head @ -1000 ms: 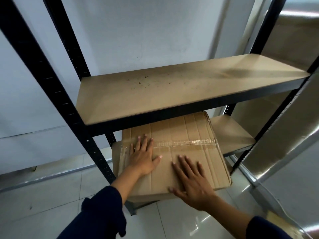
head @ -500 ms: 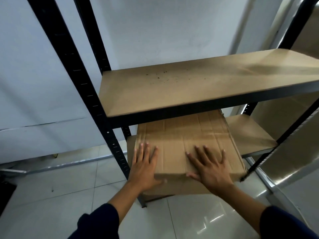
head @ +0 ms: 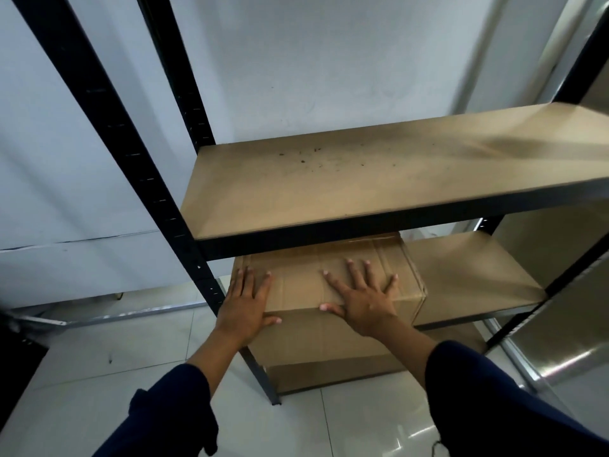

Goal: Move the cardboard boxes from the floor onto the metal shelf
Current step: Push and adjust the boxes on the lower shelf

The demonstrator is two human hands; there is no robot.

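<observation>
A brown cardboard box (head: 296,341) sits on the left end of the metal shelf's lower board (head: 468,278), its far part hidden under the upper board (head: 362,176). My left hand (head: 245,305) lies flat over the box's near left top corner, fingers spread. On the top near the right side, my right hand (head: 362,301) is pressed flat with fingers apart. Neither hand grips anything. The box's front face overhangs the shelf's front edge slightly.
Black slotted posts (head: 131,153) frame the shelf on the left and right. Under the box a brown slab (head: 329,374) lies at floor level. White floor tiles (head: 115,357) spread to the left; a shiny metal panel (head: 560,341) stands at the right.
The box has slid farther back under the upper board, and both flat hands have moved forward with it. The taped seam on its top is now hidden.
</observation>
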